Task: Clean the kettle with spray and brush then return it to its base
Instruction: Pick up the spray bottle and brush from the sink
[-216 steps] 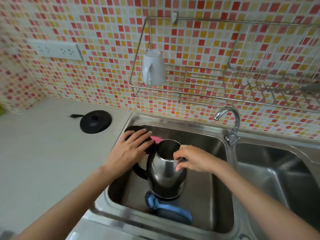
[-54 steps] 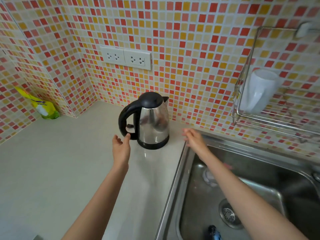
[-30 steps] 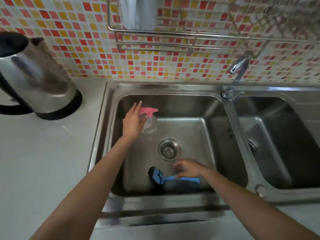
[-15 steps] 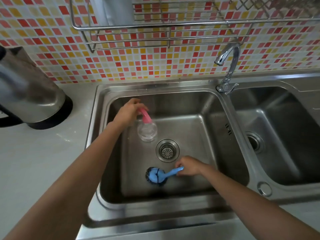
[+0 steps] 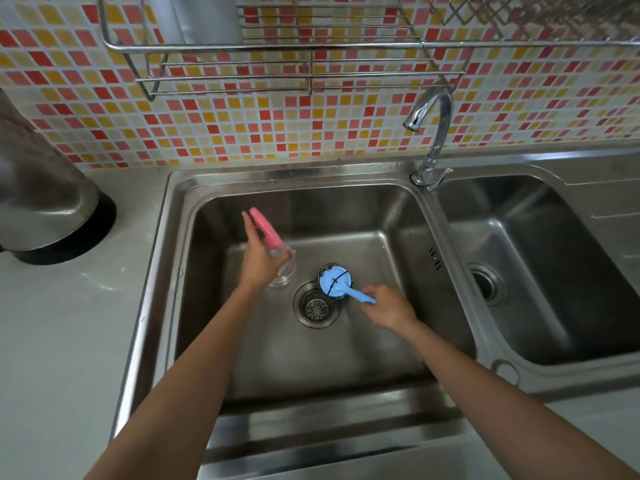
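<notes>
Fingers first: our left hand (image 5: 260, 261) wraps clear spray bottle (image 5: 277, 258) below its pink head; our right hand (image 5: 389, 306) pinches tail of blue brush (image 5: 341, 285), both lifted in sink (image 5: 346, 209), above drain (image 5: 314, 304). Kettle (image 5: 41, 181) sits on black base (image 5: 83, 233) on counter (image 5: 69, 323), far left — left hand nearer. Brush handle runs from round head down-right into our right fingers. We judge cleaning done, tools being tidied.
</notes>
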